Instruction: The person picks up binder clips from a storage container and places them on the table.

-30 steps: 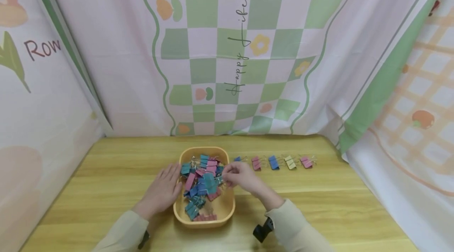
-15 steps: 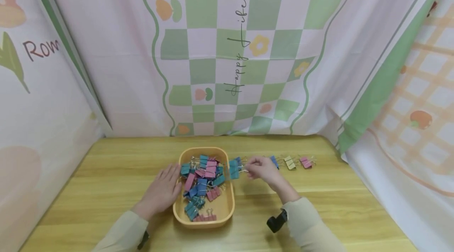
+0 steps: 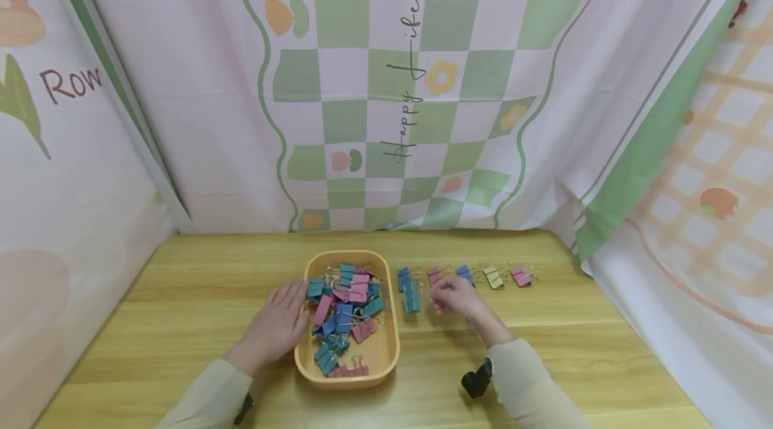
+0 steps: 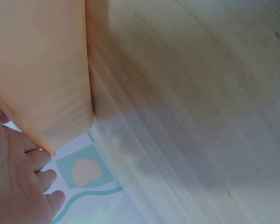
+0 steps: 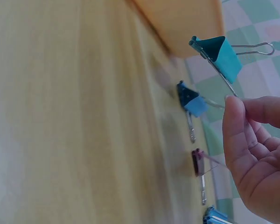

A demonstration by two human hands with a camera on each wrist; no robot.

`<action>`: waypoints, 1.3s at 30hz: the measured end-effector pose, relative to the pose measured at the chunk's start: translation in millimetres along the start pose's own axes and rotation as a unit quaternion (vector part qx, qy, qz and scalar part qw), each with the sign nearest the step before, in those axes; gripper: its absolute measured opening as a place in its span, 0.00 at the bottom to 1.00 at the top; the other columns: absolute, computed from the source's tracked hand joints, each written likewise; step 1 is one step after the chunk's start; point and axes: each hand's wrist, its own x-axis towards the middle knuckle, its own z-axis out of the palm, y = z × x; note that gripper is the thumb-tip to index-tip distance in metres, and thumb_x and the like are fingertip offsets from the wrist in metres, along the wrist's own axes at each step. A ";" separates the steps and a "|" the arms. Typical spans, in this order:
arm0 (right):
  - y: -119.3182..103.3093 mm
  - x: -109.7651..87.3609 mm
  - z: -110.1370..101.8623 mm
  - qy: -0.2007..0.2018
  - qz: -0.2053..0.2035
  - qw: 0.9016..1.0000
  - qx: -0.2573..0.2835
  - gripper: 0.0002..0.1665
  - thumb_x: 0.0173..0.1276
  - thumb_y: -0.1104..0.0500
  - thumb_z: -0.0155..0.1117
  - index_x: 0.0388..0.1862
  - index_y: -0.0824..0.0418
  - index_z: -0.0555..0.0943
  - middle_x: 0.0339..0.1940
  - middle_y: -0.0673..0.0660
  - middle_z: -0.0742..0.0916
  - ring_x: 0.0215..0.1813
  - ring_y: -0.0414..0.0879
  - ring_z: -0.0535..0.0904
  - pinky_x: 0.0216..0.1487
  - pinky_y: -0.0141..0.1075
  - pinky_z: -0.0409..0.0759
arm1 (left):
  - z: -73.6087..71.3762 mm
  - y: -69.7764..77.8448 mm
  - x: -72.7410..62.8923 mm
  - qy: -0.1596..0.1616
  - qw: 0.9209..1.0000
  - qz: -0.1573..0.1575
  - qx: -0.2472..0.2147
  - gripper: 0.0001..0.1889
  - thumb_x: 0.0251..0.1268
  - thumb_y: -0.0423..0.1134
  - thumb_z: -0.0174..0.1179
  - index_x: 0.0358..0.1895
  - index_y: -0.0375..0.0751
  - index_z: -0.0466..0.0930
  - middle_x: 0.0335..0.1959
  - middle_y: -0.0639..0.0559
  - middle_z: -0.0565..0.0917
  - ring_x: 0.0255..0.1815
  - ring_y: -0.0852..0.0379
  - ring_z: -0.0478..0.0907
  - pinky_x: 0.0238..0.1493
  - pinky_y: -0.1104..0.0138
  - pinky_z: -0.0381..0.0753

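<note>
My right hand [image 3: 460, 300] pinches one wire handle of a teal binder clip [image 3: 412, 297] between thumb and forefinger. In the right wrist view, the teal clip [image 5: 228, 60] hangs above the table, its other handle sticking out. It is just to the right of the yellow-orange basket [image 3: 349, 383], in front of a blue binder clip [image 3: 404, 277] on the table. My left hand [image 3: 274, 323] lies against the basket's left rim with its fingers extended; in the left wrist view those fingers touch the basket wall [image 4: 42, 70]. Several teal, pink and blue binder clips [image 3: 359, 288] are heaped inside.
Along the back of the wooden table [image 3: 543, 348], a row of binder clips runs rightward: pink [image 3: 434, 274], blue [image 3: 464, 272], yellow [image 3: 493, 277] and pink [image 3: 521, 276]. Patterned cloth [image 3: 398, 113] hangs behind and at both sides.
My right hand has lifted the teal binder clip out of the basket and carried it right, then turned and lowered it near the row. The left hand stays at the rim.
</note>
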 end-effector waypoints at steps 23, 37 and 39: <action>11.7 9.5 13.3 0.035 0.033 0.994 -0.099 0.03 0.58 0.70 0.57 0.27 0.70 0.76 0.20 0.59 0.81 0.18 0.45 0.75 0.19 0.34 0.78 | -1.9 -0.2 0.4 -0.011 1.000 -0.005 -0.004 0.30 0.73 0.45 0.40 0.70 0.30 0.50 0.70 0.36 0.52 0.70 0.40 0.45 0.68 0.50 0.45; 13.8 7.7 12.9 0.021 0.044 0.993 -0.110 0.03 0.60 0.69 0.57 0.29 0.70 0.76 0.20 0.60 0.81 0.20 0.47 0.76 0.21 0.37 0.80 | -0.5 -1.8 2.0 -0.013 1.000 -0.004 0.002 0.30 0.73 0.46 0.39 0.70 0.30 0.50 0.70 0.36 0.53 0.70 0.40 0.45 0.68 0.50 0.46; 14.2 7.4 12.4 0.019 0.046 0.992 -0.115 0.03 0.60 0.69 0.57 0.29 0.70 0.77 0.20 0.60 0.81 0.20 0.47 0.77 0.21 0.37 0.80 | -0.3 -1.9 2.1 -0.013 1.000 -0.004 0.001 0.30 0.73 0.46 0.39 0.70 0.30 0.50 0.70 0.36 0.53 0.70 0.40 0.45 0.68 0.50 0.46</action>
